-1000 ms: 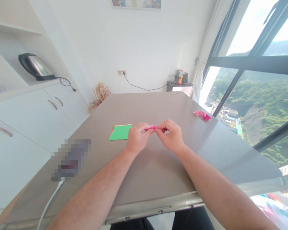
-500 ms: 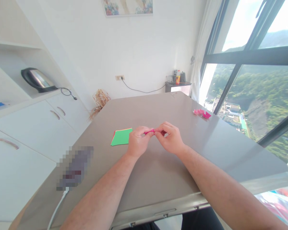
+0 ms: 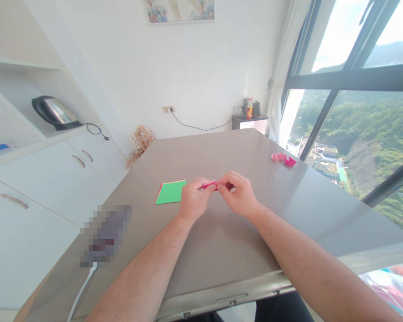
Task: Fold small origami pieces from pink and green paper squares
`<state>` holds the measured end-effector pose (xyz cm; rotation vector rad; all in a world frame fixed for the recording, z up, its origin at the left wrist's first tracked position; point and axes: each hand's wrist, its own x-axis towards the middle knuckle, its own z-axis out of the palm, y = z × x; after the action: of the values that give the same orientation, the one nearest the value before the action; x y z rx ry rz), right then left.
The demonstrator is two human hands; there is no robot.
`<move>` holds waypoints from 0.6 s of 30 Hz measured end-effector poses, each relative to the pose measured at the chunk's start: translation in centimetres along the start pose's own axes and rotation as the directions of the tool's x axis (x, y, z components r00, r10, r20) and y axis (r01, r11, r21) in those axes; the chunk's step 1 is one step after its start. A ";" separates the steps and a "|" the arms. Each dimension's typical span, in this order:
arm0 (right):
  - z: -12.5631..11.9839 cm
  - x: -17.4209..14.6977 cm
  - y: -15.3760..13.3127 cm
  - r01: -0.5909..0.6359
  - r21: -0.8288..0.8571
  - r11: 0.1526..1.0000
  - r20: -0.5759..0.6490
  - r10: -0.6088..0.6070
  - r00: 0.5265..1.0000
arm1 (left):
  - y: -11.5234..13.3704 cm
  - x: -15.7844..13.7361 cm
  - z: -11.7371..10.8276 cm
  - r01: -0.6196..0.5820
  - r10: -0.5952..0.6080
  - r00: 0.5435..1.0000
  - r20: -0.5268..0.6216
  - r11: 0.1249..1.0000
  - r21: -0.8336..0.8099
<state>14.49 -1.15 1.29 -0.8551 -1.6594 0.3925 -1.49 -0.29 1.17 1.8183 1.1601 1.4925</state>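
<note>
Between my two hands is a small folded piece of pink paper, mostly covered by fingers. My left hand pinches its left end between thumb and forefinger. At the other end my right hand is closed on the same paper, its fingertips almost meeting those of the left. A stack of coloured paper sheets, green on top with red and yellow edges showing, lies flat just left of my left hand. Several folded pink paper shapes sit farther off, near the table's right edge.
The grey table stretches to a white wall. A blurred-out dark object with a white cable lies at the left. Beyond the table are a kettle on a shelf, dried stalks and a window on the right.
Both hands keep their pinch on the pink paper with barely any movement. The whole view has shifted very slightly.
</note>
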 end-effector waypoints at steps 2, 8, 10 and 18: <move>0.0 0.0 0.1 -0.011 -0.011 1.000 -0.004 0.011 1.000 | 0.0 0.0 0.0 0.012 -0.012 1.000 -0.004 1.000 -0.004; 0.0 0.0 0.2 -0.010 0.001 1.000 -0.001 0.010 1.000 | 0.2 0.0 -0.1 -0.005 0.004 1.000 0.025 1.000 0.007; 0.0 0.0 0.2 -0.030 -0.007 1.000 -0.003 0.030 1.000 | 0.2 0.0 -0.1 0.002 -0.002 1.000 0.006 1.000 0.001; 0.0 0.0 -0.1 -0.017 0.008 1.000 -0.027 0.017 0.999 | 0.3 0.0 0.0 0.055 -0.055 0.998 0.005 0.997 -0.057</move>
<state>14.50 -1.20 1.39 -0.8656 -1.6255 0.3970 -1.42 -0.44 1.44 1.7367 1.1448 1.4754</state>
